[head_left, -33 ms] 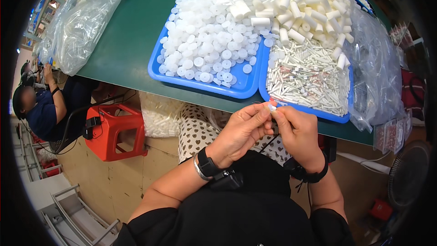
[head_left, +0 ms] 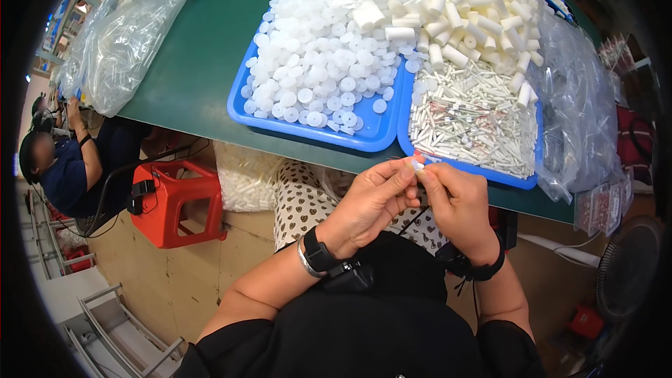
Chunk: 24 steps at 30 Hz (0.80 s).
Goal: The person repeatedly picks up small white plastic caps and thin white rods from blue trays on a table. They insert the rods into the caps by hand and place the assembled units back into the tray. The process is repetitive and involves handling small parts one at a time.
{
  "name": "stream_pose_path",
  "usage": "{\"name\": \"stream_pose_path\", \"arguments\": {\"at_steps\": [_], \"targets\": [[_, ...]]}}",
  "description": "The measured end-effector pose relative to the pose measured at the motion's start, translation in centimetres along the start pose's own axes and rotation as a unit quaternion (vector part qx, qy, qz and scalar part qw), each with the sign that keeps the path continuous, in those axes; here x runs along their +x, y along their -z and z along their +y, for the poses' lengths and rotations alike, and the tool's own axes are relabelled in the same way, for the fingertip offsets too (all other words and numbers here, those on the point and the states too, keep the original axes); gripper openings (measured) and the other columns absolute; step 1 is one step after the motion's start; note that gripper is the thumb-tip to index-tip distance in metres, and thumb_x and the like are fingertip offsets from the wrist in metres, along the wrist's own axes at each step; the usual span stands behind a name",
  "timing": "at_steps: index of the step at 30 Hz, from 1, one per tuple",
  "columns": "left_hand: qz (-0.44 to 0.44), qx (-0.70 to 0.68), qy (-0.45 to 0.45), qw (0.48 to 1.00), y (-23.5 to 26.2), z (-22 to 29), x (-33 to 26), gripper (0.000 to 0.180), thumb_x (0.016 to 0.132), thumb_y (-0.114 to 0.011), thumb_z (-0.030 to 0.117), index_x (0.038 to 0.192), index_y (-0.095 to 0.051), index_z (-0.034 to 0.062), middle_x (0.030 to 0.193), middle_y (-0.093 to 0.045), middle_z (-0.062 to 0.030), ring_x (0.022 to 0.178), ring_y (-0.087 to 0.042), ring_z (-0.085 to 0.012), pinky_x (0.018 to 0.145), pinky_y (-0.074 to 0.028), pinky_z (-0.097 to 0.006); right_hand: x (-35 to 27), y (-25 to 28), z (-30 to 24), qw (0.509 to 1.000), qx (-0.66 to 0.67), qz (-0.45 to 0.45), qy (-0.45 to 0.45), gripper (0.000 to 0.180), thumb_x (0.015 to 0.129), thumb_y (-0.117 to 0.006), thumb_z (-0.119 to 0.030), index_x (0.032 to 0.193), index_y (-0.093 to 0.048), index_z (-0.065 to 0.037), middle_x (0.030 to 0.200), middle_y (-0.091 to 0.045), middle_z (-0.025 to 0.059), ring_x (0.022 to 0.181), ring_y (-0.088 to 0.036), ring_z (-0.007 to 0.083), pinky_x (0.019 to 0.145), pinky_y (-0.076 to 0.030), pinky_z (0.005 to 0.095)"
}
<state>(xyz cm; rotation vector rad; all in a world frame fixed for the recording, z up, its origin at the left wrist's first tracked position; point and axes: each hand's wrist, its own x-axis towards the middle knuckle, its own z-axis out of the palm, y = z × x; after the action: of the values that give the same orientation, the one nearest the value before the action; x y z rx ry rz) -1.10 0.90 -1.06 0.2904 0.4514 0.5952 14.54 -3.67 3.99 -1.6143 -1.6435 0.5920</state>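
My left hand (head_left: 378,203) and my right hand (head_left: 453,201) meet at the table's front edge, just before the right-hand tray. Both are closed, thumb against fingers, on one small white piece (head_left: 418,164) between their fingertips. Its exact shape is mostly hidden. Thin white sticks (head_left: 469,126) lie heaped in the right-hand blue tray (head_left: 498,174), a few with reddish ends. Translucent white discs (head_left: 315,56) with centre holes fill the left-hand blue tray (head_left: 280,127). Cream foam-like cylinders (head_left: 483,24) spill from a clear bag onto the sticks.
The trays stand on a green table (head_left: 185,73). Plastic bags (head_left: 129,31) lie at its far left, and another bag (head_left: 574,98) hangs at the right. A red stool (head_left: 175,203) stands left of me, a seated person (head_left: 66,161) beyond. A fan (head_left: 628,259) is at right.
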Motion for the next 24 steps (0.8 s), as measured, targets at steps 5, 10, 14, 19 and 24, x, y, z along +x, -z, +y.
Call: {"name": "stream_pose_path", "arguments": {"at_steps": [5,10,14,19,24], "targets": [[0.039,0.030,-0.012,0.999,-0.5,0.7,-0.1,0.031,0.100,-0.059,0.020,0.123,-0.060,-0.0019,0.088,-0.063,-0.0004,0.075,-0.058,-0.0076,0.071,-0.053,-0.023,-0.3,-0.7,-0.1,0.999,0.030,0.006,-0.034,0.014,0.095,-0.063,-0.011,0.087,-0.068,-0.001,0.065,-0.064,0.0131,0.052,-0.064,0.0231,0.048,-0.046,0.0314],[0.067,0.064,-0.031,0.995,-0.8,1.2,-0.5,0.031,0.099,-0.061,0.021,0.119,-0.062,-0.0030,0.088,-0.062,-0.0010,0.074,-0.058,-0.0074,0.068,-0.053,-0.024,-0.1,-0.3,0.4,0.998,0.048,-0.017,-0.040,0.014,0.096,-0.062,-0.012,0.090,-0.068,0.000,0.070,-0.065,0.0144,0.058,-0.064,0.0252,0.054,-0.048,0.0329],[0.074,0.104,-0.074,0.989,-0.6,1.7,-0.8,0.031,0.099,-0.061,0.023,0.115,-0.063,-0.0025,0.088,-0.061,-0.0019,0.072,-0.057,-0.0077,0.066,-0.053,-0.024,2.2,1.9,1.1,0.992,-0.109,0.008,0.057,0.009,0.091,-0.062,-0.009,0.096,-0.068,-0.004,0.087,-0.066,0.0123,0.075,-0.065,0.0286,0.065,-0.051,0.0377],[0.094,0.119,-0.095,0.984,-1.2,2.0,-0.8,0.031,0.100,-0.059,0.025,0.118,-0.059,-0.0011,0.099,-0.066,-0.0081,0.085,-0.067,-0.0144,0.079,-0.058,-0.028,4.5,2.6,2.8,0.917,-0.345,-0.056,0.190,0.007,0.074,-0.061,0.000,0.081,-0.061,-0.002,0.088,-0.059,0.0088,0.084,-0.060,0.0261,0.072,-0.050,0.0366],[0.102,0.119,-0.102,0.982,-1.2,2.2,-0.8,0.031,0.101,-0.058,0.024,0.119,-0.059,-0.0011,0.105,-0.067,-0.0124,0.093,-0.069,-0.0187,0.082,-0.059,-0.029,5.2,2.8,3.4,0.925,-0.302,-0.065,0.220,0.008,0.073,-0.061,0.001,0.080,-0.058,-0.001,0.088,-0.059,0.0102,0.084,-0.060,0.0274,0.073,-0.050,0.0378]]}}
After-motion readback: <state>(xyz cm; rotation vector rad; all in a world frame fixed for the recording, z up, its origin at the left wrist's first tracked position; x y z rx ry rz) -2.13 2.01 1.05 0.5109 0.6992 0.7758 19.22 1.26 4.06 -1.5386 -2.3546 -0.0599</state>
